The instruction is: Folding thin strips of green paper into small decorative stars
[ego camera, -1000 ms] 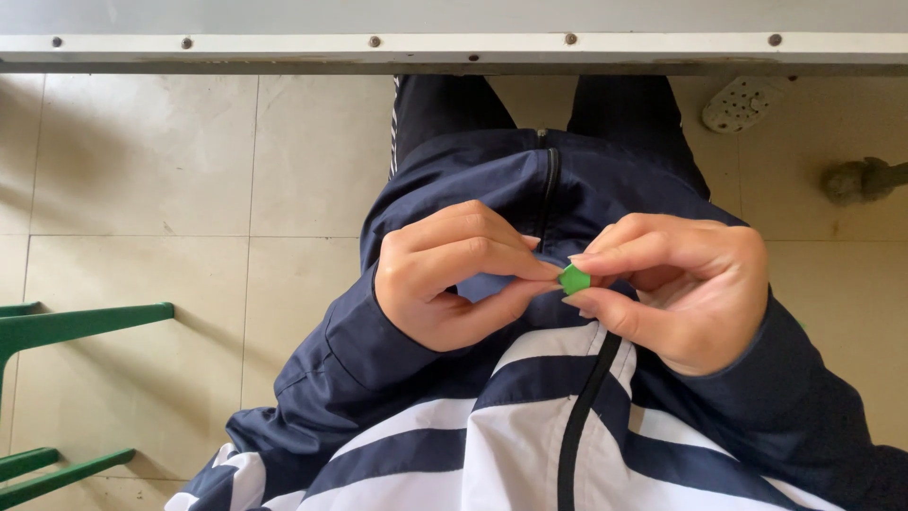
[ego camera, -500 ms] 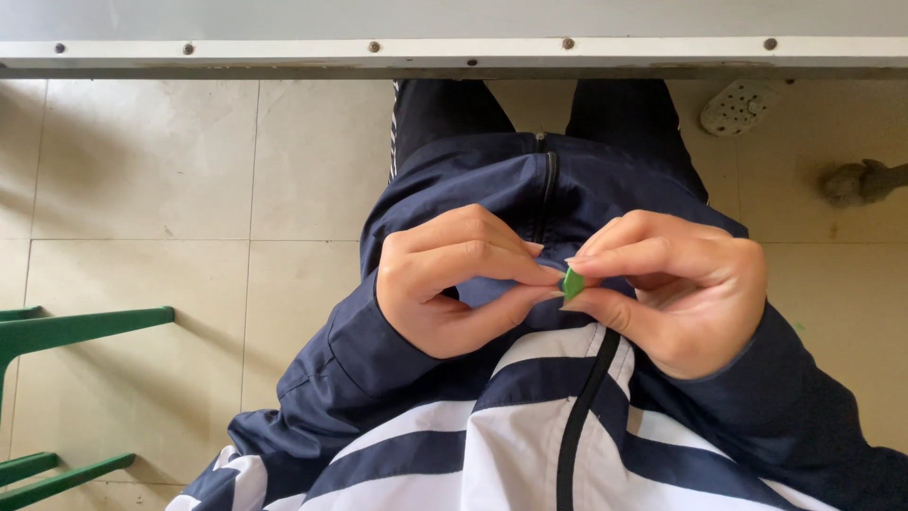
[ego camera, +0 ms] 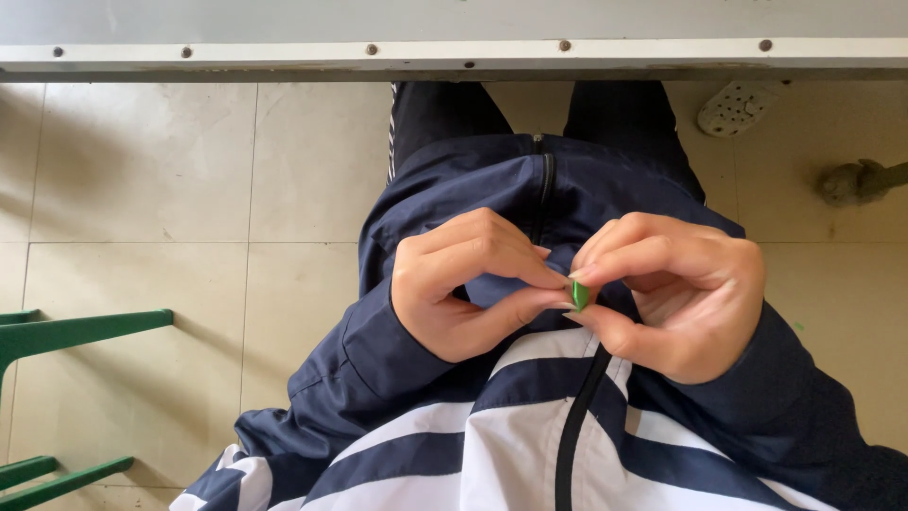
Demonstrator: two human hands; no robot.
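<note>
Dead centre of the frame, both hands meet in front of the navy-and-white striped jacket (ego camera: 530, 445), and pinched between them is a tiny green piece (ego camera: 580, 295), a small folded-looking scrap, though it is too little to say just what it is made of. The left hand (ego camera: 468, 284) curls in from the left, thumb and forefinger closed together on the green piece's near edge; the right hand (ego camera: 676, 293) comes in from the right, its thumb and forefinger clamped on the same piece, the other fingers tucked loosely into the palm. Fingertips of the two hands are touching, or as near as makes no difference (the gap is not visible from up here). To work so small a thing well, I'd judge the pinch wants to stay light and right at the tips, with both wrists steady against the body, since a slip would send it down to the tiled floor (ego camera: 142, 189). Across the top of the frame runs a pale table edge (ego camera: 454, 52) with a row of bolts; at lower left, green chair legs (ego camera: 76, 331) jut in.
</note>
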